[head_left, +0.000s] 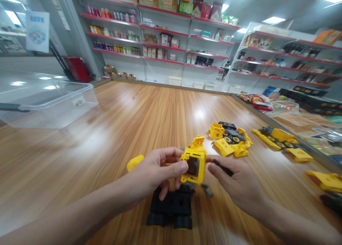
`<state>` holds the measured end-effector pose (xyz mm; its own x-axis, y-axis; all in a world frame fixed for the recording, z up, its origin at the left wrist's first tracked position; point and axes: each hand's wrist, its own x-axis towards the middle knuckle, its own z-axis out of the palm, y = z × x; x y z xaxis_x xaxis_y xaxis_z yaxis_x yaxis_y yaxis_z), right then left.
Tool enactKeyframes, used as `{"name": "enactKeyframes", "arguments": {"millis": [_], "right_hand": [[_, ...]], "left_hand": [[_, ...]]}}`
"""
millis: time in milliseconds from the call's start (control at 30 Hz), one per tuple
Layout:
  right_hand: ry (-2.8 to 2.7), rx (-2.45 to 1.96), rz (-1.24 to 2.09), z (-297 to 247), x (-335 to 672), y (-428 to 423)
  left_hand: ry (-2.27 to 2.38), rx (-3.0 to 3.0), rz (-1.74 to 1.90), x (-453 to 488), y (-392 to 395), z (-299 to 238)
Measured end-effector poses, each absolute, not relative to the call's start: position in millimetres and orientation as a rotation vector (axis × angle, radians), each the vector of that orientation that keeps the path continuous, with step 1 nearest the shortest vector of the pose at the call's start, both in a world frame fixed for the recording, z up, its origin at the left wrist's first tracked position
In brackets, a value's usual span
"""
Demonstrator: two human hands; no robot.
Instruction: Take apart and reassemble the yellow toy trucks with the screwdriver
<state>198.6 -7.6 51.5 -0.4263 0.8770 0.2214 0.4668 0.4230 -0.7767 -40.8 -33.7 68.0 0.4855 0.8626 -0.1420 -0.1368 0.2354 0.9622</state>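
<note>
Your left hand point(157, 170) pinches the yellow cab point(193, 164) between thumb and fingers, holding it up over the near middle of the wooden table point(133, 123). Just right of it, your right hand point(237, 182) is closed on a small black piece point(223, 167) at the cab's edge. A clear box point(45, 102) sits far left. A rounded yellow part point(135, 162) lies beside your left hand, a black wheeled chassis point(173, 207) lies under both hands, and heaps of yellow parts point(231, 139) lie to the right.
</note>
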Motion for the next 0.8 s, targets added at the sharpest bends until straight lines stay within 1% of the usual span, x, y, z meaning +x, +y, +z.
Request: {"name": "enactKeyframes", "arguments": {"millis": [100,200,333,533,800], "right_hand": [[-2.33,-1.195,0.612,52.7,201.3,-1.8],[-2.51,-1.288,0.519,53.2,204.0,0.0],[-2.617,-1.316,0.532,51.6,206.1,-3.8],[-2.649,-1.229,0.586,45.9,203.4,-5.6],[-2.608,-1.151,0.706,43.6,201.6,-1.2]], "left_hand": [[0.873,1.061,0.955,-41.6,-30.3,64.7],[0.899,0.974,1.04,-43.6,-26.9,60.5],[0.898,0.896,1.076,-44.3,-25.4,57.0],[0.905,0.882,1.067,-42.9,-27.2,56.4],[0.975,1.104,1.068,-41.5,-27.9,56.7]]}}
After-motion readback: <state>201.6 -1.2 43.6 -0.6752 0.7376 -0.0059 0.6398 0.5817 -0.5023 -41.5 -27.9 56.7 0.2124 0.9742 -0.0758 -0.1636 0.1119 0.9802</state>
